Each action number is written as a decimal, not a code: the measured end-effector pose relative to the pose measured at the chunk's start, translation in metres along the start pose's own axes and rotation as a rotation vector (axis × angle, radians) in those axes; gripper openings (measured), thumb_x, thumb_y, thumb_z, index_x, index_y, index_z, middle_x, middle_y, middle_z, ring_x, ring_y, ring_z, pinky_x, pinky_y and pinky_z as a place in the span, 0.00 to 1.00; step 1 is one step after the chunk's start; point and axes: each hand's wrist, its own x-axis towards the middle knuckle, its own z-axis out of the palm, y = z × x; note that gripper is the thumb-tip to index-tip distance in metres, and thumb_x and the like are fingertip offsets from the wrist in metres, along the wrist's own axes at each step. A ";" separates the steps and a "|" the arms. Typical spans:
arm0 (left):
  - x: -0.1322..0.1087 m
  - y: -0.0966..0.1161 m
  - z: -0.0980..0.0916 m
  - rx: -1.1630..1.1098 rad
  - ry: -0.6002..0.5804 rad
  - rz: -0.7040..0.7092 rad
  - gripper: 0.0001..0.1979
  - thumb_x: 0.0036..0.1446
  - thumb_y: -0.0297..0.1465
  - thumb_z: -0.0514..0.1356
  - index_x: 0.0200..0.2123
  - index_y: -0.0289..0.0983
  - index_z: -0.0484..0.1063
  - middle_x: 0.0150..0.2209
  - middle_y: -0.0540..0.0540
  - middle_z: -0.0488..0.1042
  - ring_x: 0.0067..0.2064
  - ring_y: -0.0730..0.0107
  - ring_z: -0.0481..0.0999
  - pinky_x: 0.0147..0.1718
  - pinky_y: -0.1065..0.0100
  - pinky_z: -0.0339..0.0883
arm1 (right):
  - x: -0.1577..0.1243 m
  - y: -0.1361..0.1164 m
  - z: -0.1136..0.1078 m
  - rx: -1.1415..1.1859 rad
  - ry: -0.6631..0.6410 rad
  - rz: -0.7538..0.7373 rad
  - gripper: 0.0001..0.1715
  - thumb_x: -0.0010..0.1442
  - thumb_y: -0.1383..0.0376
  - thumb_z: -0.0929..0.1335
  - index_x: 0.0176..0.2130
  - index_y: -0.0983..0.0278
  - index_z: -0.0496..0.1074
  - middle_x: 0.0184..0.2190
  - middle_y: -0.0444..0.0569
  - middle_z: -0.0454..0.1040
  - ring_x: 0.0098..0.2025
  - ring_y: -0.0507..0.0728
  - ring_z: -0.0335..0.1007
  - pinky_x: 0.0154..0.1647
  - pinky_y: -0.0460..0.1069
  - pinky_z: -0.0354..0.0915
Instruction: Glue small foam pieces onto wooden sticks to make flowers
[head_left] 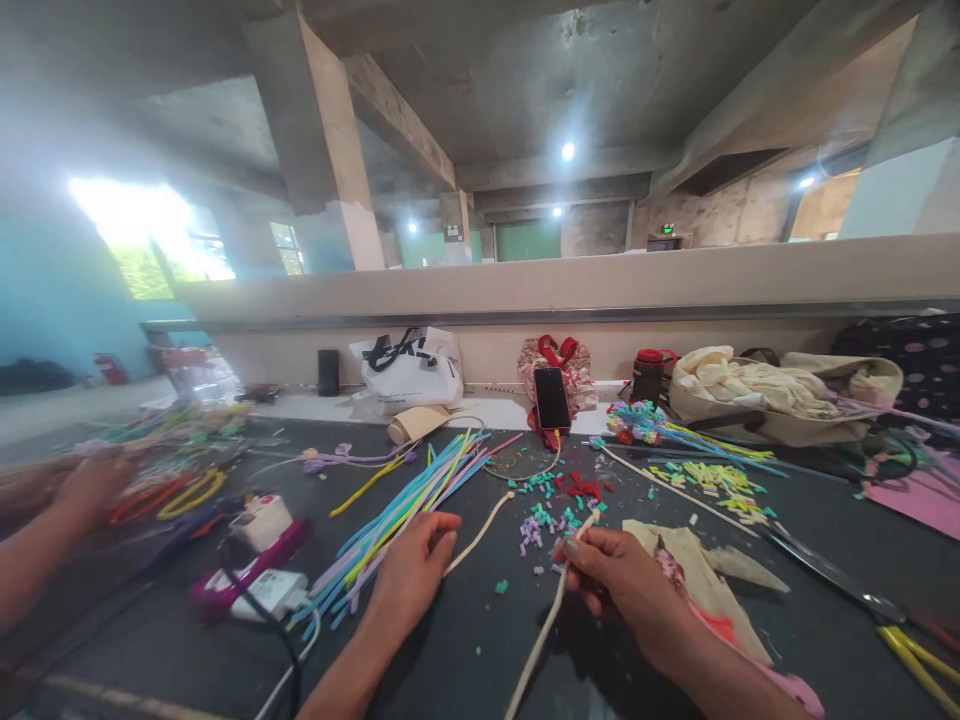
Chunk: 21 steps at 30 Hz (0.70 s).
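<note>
My right hand [615, 575] pinches a cream fuzzy stem [553, 620] between thumb and forefinger. The stem slants from a small knobbed tip above the fingers down to the lower edge of the view. My left hand [412, 570] rests loosely beside a bundle of blue, yellow and lilac fuzzy stems [405, 500], thumb and forefinger slightly apart. A second cream stem [484, 530] reaches from the table to that hand; whether the hand touches it is hidden. Small teal and lilac cut pieces [536, 530] lie scattered between and beyond my hands.
Scissors with yellow handles [919, 655] lie at right, near yellow cut pieces [709, 480]. A propped phone [552, 400], a white bag [412, 370] and a dark bottle [651, 375] line the back. At left are a power strip [251, 570] and another person's blurred hand [94, 490].
</note>
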 end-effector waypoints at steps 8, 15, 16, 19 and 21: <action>-0.018 0.017 0.033 0.385 -0.211 0.290 0.10 0.46 0.29 0.53 0.31 0.40 0.73 0.33 0.46 0.74 0.36 0.65 0.72 0.34 0.69 0.60 | 0.004 0.007 -0.001 -0.049 0.012 -0.020 0.18 0.50 0.54 0.66 0.26 0.67 0.70 0.16 0.40 0.67 0.13 0.44 0.54 0.14 0.41 0.46; 0.007 0.028 0.038 0.352 -0.173 0.350 0.10 0.46 0.27 0.51 0.26 0.36 0.73 0.29 0.44 0.74 0.34 0.65 0.72 0.33 0.69 0.59 | 0.002 0.002 0.004 -0.082 -0.007 -0.023 0.20 0.47 0.51 0.66 0.23 0.67 0.69 0.15 0.40 0.67 0.11 0.44 0.53 0.12 0.41 0.43; 0.015 0.034 0.036 0.326 -0.160 0.365 0.10 0.47 0.28 0.52 0.26 0.37 0.73 0.29 0.45 0.74 0.35 0.66 0.72 0.33 0.71 0.59 | 0.002 0.002 0.004 -0.093 -0.009 -0.027 0.21 0.47 0.51 0.66 0.22 0.67 0.68 0.14 0.40 0.67 0.10 0.44 0.53 0.12 0.41 0.43; 0.042 0.054 0.034 0.243 -0.113 0.385 0.12 0.48 0.29 0.50 0.29 0.37 0.73 0.30 0.47 0.75 0.34 0.69 0.72 0.33 0.72 0.59 | 0.004 0.005 0.005 -0.119 -0.017 -0.045 0.21 0.46 0.50 0.65 0.20 0.67 0.67 0.14 0.40 0.67 0.10 0.44 0.53 0.11 0.41 0.43; 0.059 0.066 0.036 0.192 -0.102 0.384 0.13 0.48 0.30 0.50 0.29 0.37 0.74 0.27 0.48 0.75 0.32 0.69 0.72 0.33 0.71 0.60 | 0.007 0.009 0.005 -0.133 -0.012 -0.052 0.21 0.46 0.50 0.65 0.19 0.67 0.66 0.13 0.40 0.66 0.09 0.44 0.53 0.11 0.41 0.43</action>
